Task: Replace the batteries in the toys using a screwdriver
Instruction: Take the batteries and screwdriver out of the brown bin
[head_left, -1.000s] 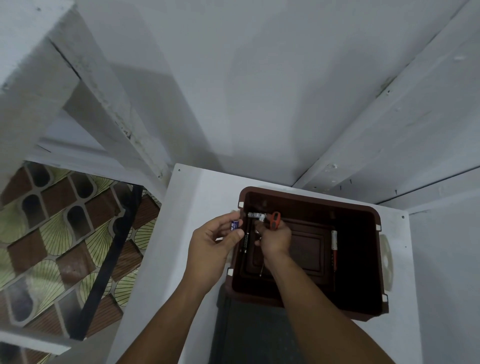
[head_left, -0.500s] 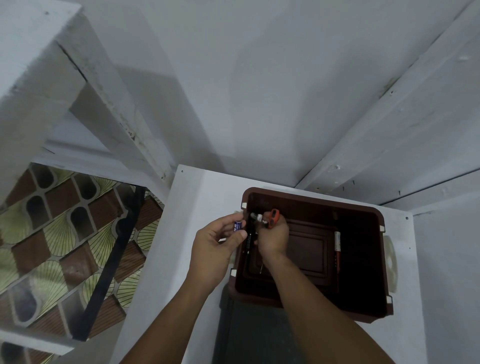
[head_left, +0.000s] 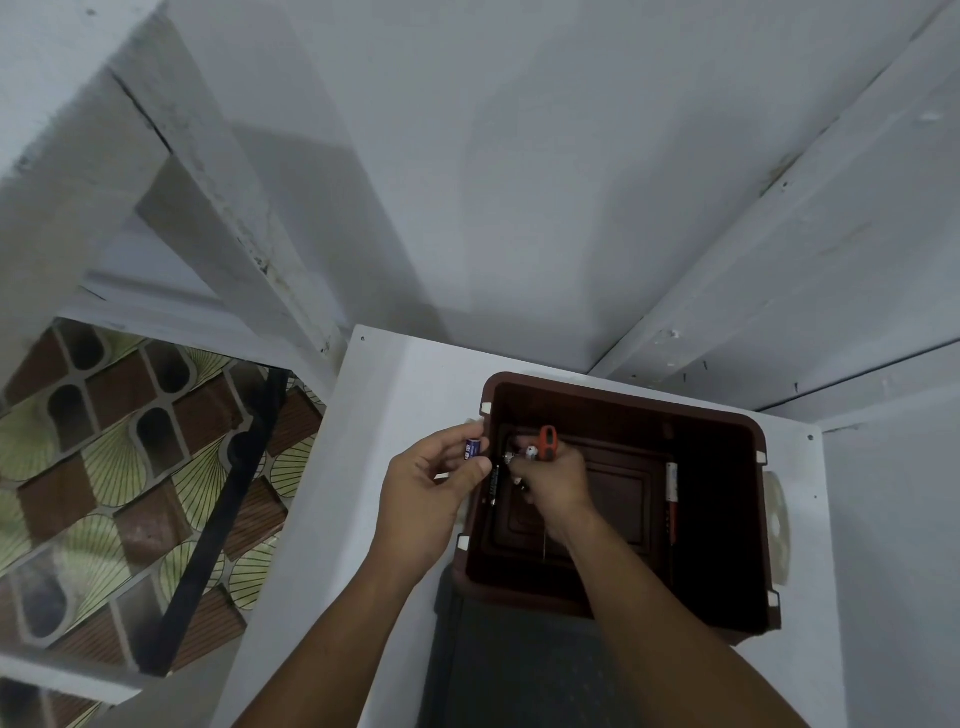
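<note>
Battery (head_left: 471, 448) in left hand (head_left: 431, 488), screwdriver (head_left: 546, 442) in right hand (head_left: 556, 483)

Smooth brown plastic bin (head_left: 623, 400) on matt white-painted table (head_left: 384, 395).

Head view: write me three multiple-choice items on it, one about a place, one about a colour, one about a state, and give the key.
1. Where is the right hand?
A. Out of the picture
B. Over the opening of the brown bin, near its left wall
C. Down at the person's side

2. What colour is the handle of the screwdriver?
A. Green
B. Yellow
C. Orange-red

3. What is the left hand doing?
A. Pinching a small blue battery
B. Lying flat and empty
C. Gripping the screwdriver

Key:
1 B: the hand shows against the bin's dark interior.
2 C: the handle pokes out orange-red above the right hand's fingers.
3 A: thumb and fingers close on the battery just outside the bin's left rim.
</note>
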